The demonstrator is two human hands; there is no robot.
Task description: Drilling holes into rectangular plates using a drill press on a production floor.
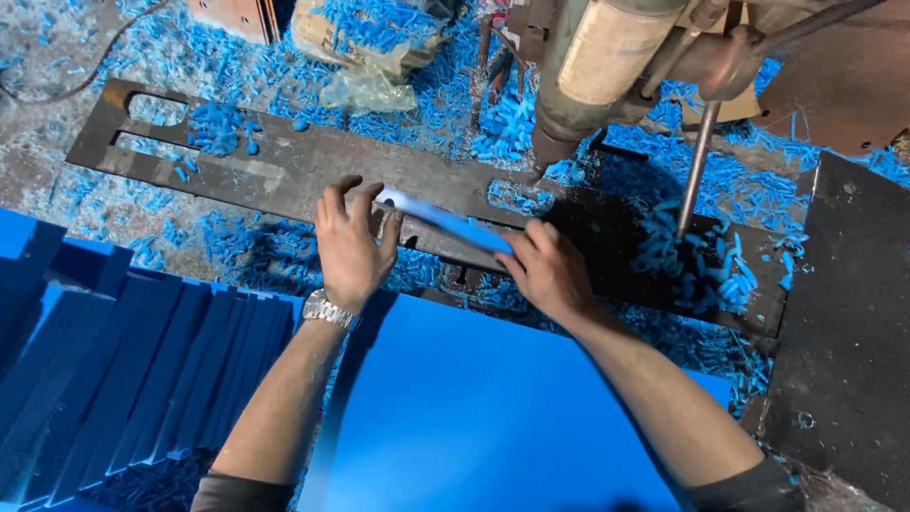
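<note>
My left hand [353,242], with a metal watch on the wrist, grips the left end of a thin blue sheet [445,220] held edge-on. My right hand [548,270] holds the sheet's right end. The sheet rests along a dark metal jig plate [284,161] lying across the bench, just left of the tip of a press machine head [588,76] above it.
Blue plastic offcuts [701,265] litter the bench and plate. A stack of blue sheets [142,370] lies fanned at the left, and a large blue sheet [493,408] sits under my forearms. A black board [848,341] is at the right, a plastic bag [365,43] at the back.
</note>
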